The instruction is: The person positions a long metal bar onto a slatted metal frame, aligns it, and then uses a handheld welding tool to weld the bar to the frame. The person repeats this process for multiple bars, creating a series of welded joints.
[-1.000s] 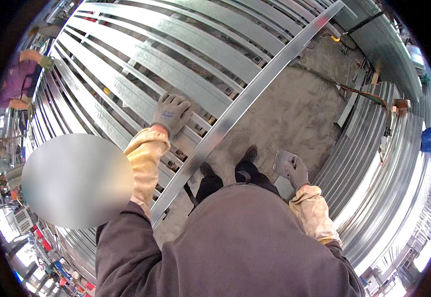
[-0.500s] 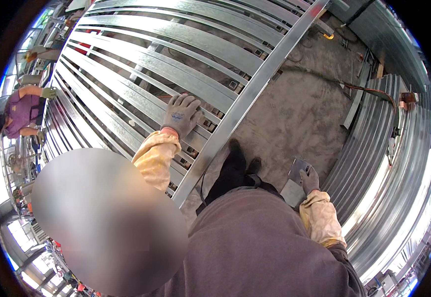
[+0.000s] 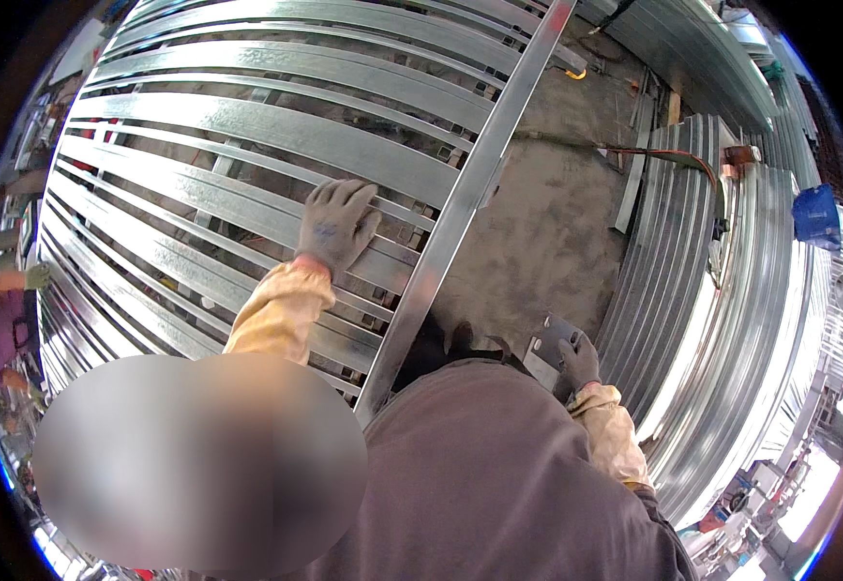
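My left hand point(image 3: 336, 225), in a grey work glove, lies palm down with fingers stretched over the shiny metal slats point(image 3: 296, 124) of a large frame, and nothing shows in its grasp. Close to its right runs the long metal edge rail point(image 3: 458, 213) that crosses the slat ends. Low on my right side, my gloved right hand point(image 3: 581, 362) grips a flat grey metal plate point(image 3: 545, 351) that has small holes. The thumb side shows; most fingers are hidden behind the plate.
Stacks of long metal profiles point(image 3: 673, 242) stand along the right, with a cable point(image 3: 659, 152) across them. Bare concrete floor point(image 3: 547, 223) lies between the frame and stacks. A blue object point(image 3: 815, 215) sits far right. Another person point(image 3: 3, 324) is at the frame's far left.
The whole view has turned, so the frame and stacks appear farther left. My left hand stays on the slats. My right hand still holds the plate, now showing more of its flat face.
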Demonstrator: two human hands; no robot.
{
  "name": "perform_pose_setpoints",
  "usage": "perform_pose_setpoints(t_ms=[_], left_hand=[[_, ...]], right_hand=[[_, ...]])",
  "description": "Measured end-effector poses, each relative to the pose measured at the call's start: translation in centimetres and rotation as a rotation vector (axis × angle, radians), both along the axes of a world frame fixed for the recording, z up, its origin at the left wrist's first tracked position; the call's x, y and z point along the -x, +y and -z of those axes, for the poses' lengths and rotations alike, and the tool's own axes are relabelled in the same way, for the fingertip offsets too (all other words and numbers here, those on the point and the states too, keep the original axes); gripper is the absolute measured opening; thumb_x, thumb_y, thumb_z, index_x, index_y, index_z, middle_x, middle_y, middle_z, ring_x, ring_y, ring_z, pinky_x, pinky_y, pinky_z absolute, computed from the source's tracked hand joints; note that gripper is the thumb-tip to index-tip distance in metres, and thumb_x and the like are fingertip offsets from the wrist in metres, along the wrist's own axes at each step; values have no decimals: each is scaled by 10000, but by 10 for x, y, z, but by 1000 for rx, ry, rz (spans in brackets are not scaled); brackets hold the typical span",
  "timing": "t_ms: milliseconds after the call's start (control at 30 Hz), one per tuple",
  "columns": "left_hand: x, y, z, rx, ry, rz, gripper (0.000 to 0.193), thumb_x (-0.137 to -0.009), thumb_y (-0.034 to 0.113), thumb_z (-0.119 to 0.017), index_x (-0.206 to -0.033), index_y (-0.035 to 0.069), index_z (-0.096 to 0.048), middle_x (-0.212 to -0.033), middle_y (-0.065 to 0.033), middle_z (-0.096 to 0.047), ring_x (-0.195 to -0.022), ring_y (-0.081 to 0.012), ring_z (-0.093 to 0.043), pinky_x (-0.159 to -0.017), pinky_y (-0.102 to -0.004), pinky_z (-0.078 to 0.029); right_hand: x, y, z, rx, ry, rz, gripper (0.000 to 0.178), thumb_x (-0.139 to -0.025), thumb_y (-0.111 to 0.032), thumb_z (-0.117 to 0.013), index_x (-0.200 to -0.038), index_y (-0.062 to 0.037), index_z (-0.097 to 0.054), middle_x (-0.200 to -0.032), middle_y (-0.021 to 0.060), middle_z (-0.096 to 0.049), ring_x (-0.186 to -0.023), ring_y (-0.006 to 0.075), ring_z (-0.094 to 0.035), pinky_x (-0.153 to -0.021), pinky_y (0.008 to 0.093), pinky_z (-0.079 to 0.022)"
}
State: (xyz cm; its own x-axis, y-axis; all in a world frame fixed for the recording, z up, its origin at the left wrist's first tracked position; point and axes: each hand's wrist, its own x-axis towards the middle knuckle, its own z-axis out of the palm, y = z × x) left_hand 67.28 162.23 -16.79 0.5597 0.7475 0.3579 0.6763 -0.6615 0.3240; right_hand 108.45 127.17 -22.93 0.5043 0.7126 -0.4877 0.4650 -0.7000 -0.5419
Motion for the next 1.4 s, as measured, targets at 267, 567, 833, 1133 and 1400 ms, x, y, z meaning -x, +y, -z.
perform_pose_setpoints(t_ms=[267, 567, 833, 1133, 1400], left_hand=[[-4, 25, 31, 139, 272, 13, 266, -933, 370, -662, -1049, 134, -705, -1124, -86, -690, -1112, -311, -635, -1058, -496, -438], [-97, 107, 24, -57, 165, -94, 323, -929, 338, -665, -1205, 169, -668, -1230, -78, -659, -1191, -311, -595, -1057, -501, -422], [-126, 142, 25, 233, 529, -99, 294, -954, 333, -623, -1174, 148, -685, -1189, -103, -674, -1197, -323, -589, -1071, -486, -411], [-233, 238, 3, 14, 235, -118, 257, -946, 303, -624, -1125, 129, -684, -1160, -101, -682, -1163, -341, -603, -1067, -494, -423], [-240, 282, 22, 164, 233, -41, 181, -914, 261, -671, -1039, 142, -726, -1067, -83, -700, -1071, -346, -631, -986, -501, -464]], right_hand=[[-2, 47, -23, 39, 79, 1, 406, -926, -241, -678, -1242, 11, -639, -1109, 220, -724, -1031, 338, -704, -897, 416, -527], [-90, 101, 32, -92, 99, -63, 436, -908, -297, -694, -1190, 31, -637, -1018, 242, -710, -981, 368, -698, -844, 456, -531], [-210, 208, 28, -71, 186, -85, 430, -904, -290, -688, -1226, -9, -639, -1111, 251, -705, -1049, 411, -678, -893, 447, -516], [-331, 239, 71, -155, 120, 24, 386, -960, -202, -643, -1287, 2, -626, -1163, 166, -731, -1045, 267, -701, -901, 384, -528], [-359, 243, 42, -81, 17, 90, 443, -947, -279, -672, -1276, 14, -627, -1165, 191, -720, -1072, 286, -685, -921, 403, -517]])
